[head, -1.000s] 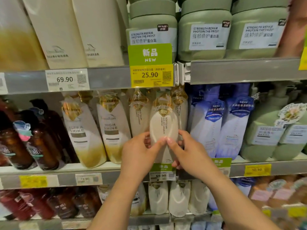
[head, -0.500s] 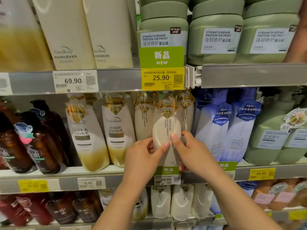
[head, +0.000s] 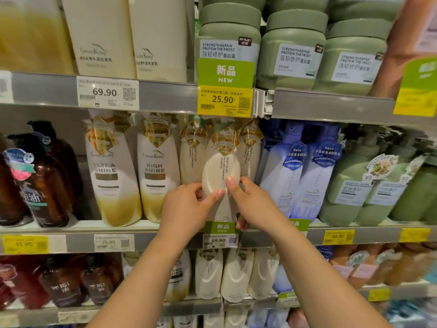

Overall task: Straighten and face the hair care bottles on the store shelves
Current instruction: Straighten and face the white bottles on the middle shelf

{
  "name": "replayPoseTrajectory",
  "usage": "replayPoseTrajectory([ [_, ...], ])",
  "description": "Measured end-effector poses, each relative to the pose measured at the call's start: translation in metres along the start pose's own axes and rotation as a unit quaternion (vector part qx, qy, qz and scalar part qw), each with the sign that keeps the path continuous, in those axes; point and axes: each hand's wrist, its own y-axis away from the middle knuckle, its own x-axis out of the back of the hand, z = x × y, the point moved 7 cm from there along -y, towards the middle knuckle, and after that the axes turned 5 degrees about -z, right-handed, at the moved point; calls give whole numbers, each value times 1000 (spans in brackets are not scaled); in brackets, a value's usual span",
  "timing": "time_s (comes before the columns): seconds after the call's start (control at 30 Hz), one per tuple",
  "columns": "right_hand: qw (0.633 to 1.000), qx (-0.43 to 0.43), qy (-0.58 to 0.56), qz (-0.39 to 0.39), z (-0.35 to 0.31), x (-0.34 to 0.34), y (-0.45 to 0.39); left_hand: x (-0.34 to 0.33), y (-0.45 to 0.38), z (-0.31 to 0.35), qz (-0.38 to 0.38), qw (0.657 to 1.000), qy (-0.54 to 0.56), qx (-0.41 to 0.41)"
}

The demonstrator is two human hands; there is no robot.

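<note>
Head view, item: cream shampoo bottle [head: 221,171], upright at the front edge of the middle shelf [head: 151,241], between 2 like bottles.
Left hand [head: 186,209]: thumb and fingers curled round the bottle's left side.
Right hand [head: 254,204]: pinching its right side, steadying.
Purpose, judged: a 2-sided hold for turning the label forward.
Label: printed text visible, slightly off-centre.

Three grey metal shelves carry the stock. The top shelf [head: 165,95] bears tall cream bottles [head: 101,36] and green tubs [head: 229,43]. The middle shelf [head: 78,227] holds brown pump bottles [head: 45,185], white-and-gold shampoo bottles [head: 111,171], slim cream bottles [head: 221,169] (one stands forward of its neighbours), pale blue bottles [head: 288,176] and green pump bottles [head: 350,185]. The bottom shelf [head: 189,305] carries dark red bottles [head: 61,285] and cream bottles [head: 234,275].
</note>
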Motion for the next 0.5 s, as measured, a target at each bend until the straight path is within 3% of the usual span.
replayPoseTrajectory([
  [0.17,1000,-1,-30,2,-1,4,7,6,-2,8,-28,999,-19,0],
  [0.37,960,103,-55,254,-22,52,11,29,-1,27,15,999,-10,-46],
  [0.5,968,49,-54,240,-33,71,-27,40,-9,45,40,995,-48,-75],
])
